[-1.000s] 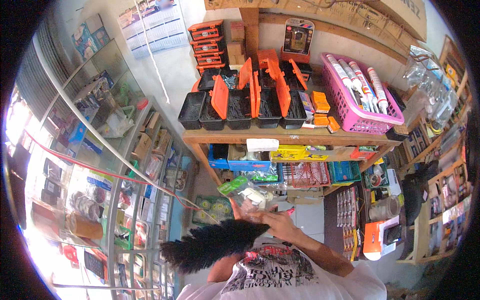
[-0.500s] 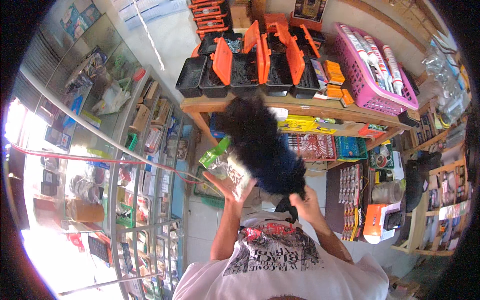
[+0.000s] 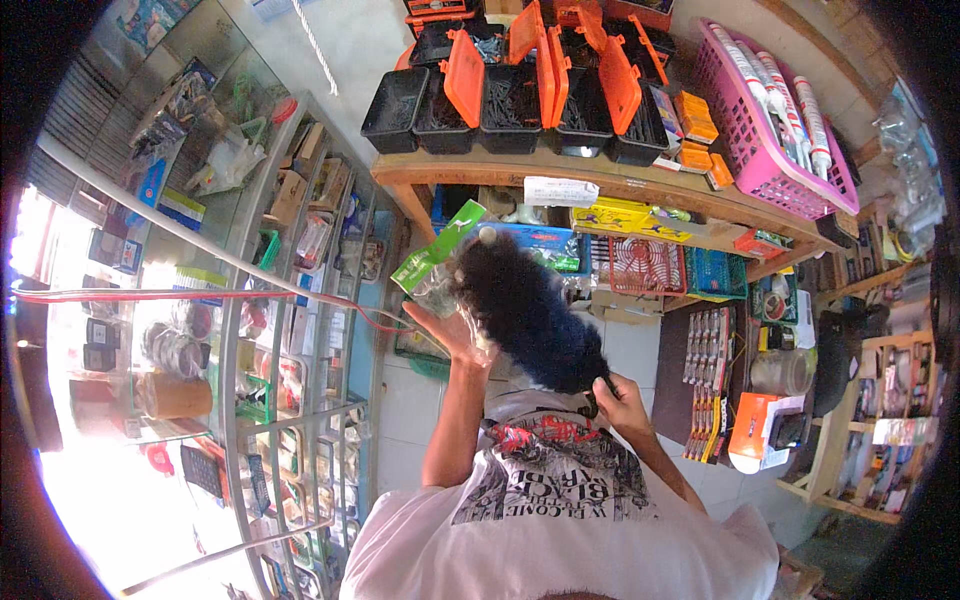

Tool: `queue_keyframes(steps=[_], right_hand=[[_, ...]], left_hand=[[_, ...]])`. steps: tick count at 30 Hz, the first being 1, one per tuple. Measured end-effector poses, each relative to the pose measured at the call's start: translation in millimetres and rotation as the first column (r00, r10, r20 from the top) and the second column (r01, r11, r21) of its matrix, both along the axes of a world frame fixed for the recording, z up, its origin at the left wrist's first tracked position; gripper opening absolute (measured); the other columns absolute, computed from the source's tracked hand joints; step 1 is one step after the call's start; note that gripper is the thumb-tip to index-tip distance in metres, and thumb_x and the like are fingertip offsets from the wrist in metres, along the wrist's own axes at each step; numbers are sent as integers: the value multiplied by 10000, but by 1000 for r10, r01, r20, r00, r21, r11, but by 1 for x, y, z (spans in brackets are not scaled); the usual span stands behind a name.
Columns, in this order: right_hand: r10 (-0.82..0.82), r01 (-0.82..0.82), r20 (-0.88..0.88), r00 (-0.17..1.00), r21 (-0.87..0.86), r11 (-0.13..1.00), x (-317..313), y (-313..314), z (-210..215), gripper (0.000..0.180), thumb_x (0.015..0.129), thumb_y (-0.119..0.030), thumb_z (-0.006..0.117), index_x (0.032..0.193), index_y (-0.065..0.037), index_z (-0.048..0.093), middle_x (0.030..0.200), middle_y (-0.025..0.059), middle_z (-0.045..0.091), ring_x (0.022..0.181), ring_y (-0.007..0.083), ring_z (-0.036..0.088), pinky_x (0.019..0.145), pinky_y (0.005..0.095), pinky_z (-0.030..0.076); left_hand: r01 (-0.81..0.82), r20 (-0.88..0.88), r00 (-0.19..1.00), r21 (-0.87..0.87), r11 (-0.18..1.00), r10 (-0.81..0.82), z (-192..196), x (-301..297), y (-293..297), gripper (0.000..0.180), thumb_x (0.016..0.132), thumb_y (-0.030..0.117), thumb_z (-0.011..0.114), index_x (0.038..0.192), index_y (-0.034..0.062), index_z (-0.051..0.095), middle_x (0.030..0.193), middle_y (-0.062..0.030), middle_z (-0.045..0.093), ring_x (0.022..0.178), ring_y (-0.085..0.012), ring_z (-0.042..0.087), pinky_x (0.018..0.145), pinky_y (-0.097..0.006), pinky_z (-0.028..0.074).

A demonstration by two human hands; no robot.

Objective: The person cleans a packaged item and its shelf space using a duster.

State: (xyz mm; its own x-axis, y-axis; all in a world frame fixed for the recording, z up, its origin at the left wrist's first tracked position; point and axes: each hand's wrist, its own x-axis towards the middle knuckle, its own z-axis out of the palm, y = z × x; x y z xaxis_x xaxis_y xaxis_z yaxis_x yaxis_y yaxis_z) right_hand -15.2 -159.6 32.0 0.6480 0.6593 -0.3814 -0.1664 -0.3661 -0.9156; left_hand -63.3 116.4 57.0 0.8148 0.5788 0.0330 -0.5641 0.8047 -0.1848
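My right hand [image 3: 624,405] is closed round the handle end of a fluffy black feather duster [image 3: 530,310], in front of my chest. The duster slants up and left from that fist. Its far end lies against a clear plastic packet with a green header card [image 3: 440,245]. My left hand [image 3: 458,335] supports this packet from below, palm up, one finger stretched out to the left. Its other fingers are partly hidden by the packet and the duster. What the packet holds is hard to make out.
Ahead stands a wooden shelf [image 3: 480,170] with black bins [image 3: 510,108] of screws under raised orange lids. A pink basket [image 3: 775,150] of white tubes sits at its right. Glass display shelving [image 3: 235,330] fills the left. A red cable [image 3: 200,295] crosses there.
The duster has swung down from the shelf's front edge onto the packet, blurred before and sharper now. The packet's green card stands out more, and the view has shifted slightly.
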Motion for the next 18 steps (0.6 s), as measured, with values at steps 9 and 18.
queue_keyframes(steps=[9,18], right_hand=[[-54,54,-19,998,20,998,-5,-8,-24,435,977,-387,621,851,27,663,668,48,600,591,120,537,566,315,438],[51,-49,95,994,-21,999,11,-24,-32,465,965,-388,646,766,31,605,597,-7,491,613,86,447,550,313,399]], left_hand=[[20,-118,993,174,985,1,11,-6,1,1193,735,916,435,1566,83,237,1613,-149,266,1463,-387,277,1183,-627,178],[-6,13,1000,65,998,5,10,-6,2,1131,794,876,414,1570,76,222,1600,-184,278,1467,-385,266,1151,-659,199]])
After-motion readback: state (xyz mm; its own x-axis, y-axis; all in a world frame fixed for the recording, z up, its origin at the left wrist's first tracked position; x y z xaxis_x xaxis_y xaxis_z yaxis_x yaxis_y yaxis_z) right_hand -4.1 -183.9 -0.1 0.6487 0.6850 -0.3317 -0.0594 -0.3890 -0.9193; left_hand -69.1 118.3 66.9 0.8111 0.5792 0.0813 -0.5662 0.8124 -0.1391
